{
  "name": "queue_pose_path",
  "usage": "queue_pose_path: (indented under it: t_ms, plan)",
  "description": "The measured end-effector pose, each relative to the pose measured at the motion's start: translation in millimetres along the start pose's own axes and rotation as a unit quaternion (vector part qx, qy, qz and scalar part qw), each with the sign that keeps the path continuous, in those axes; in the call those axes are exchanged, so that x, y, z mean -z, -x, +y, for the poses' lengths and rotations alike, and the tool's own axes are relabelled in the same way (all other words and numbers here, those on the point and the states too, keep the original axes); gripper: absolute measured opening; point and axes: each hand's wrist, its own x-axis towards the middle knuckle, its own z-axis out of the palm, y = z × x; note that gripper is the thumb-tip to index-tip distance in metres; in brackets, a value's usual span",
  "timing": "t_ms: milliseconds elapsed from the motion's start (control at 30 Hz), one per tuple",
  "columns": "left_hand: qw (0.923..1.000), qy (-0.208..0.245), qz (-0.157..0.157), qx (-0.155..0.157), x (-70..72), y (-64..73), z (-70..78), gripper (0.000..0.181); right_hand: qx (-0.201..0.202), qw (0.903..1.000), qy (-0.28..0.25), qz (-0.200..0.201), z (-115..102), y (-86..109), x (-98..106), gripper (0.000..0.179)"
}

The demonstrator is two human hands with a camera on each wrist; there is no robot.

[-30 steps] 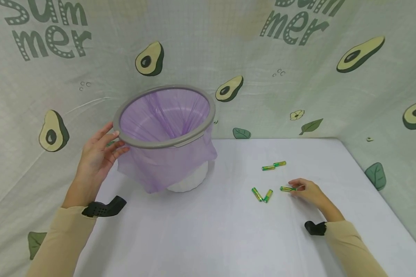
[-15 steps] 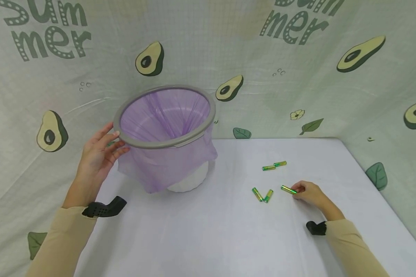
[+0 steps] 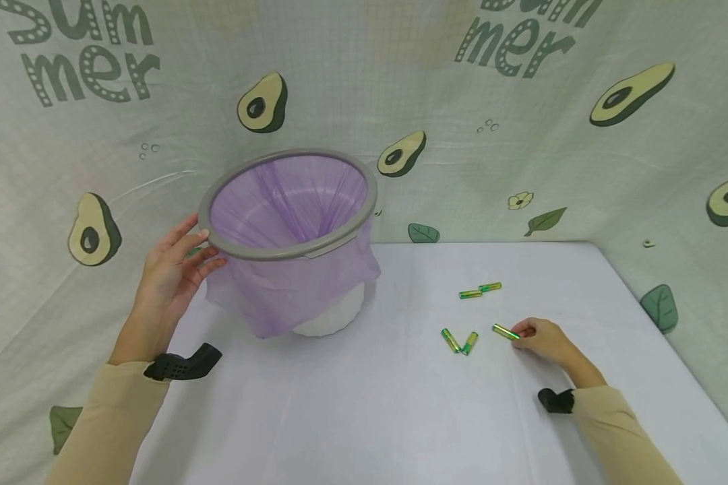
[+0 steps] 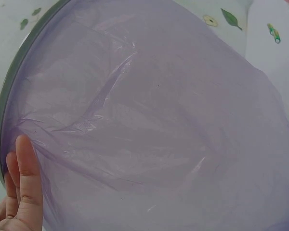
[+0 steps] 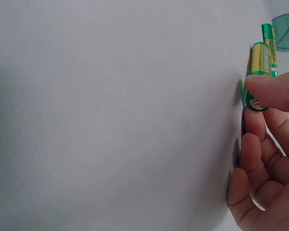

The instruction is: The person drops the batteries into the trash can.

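A white trash can, lined with a translucent purple bag (image 3: pixel 297 286), stands at the left of the table in the head view. Its grey rim (image 3: pixel 279 254) is at my left hand (image 3: pixel 172 269), whose thumb and fingers grip it. In the left wrist view, the fingers (image 4: pixel 29 178) lie against the outside of the bag. My right hand (image 3: pixel 542 339) pinches one end of a green-and-yellow battery (image 3: pixel 505 331) between thumb and fingers, low over the table. The right wrist view shows this battery (image 5: pixel 260 57) under the thumb, with another battery (image 5: pixel 272 48) partly behind it.
Two batteries (image 3: pixel 451 340) lie in a V left of my right hand. Another two (image 3: pixel 470 294) lie end to end farther back. The white table (image 3: pixel 376 404) meets an avocado-print cloth (image 3: pixel 461 195) at its back edge.
My right fingers have closed on the battery, which has turned slightly, its hand end now nearer the front. The left hand and trash can have stayed in place.
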Motion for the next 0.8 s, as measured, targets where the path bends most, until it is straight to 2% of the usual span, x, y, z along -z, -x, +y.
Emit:
queue_pose_path:
  t_ms: [300, 800]
  plan:
    - [0.9999, -0.012, 0.007, 0.001, -2.0, 0.4, 1.8, 0.055, -0.001, 1.0000, 0.004, -0.003, -1.8, 0.8, 2.6, 0.027]
    - [0.9999, 0.000, 0.012, 0.001, -5.2, -1.6, -1.0, 0.056, 0.048, 0.9986, 0.017, 0.016, -16.8, -12.5, 15.9, 0.031]
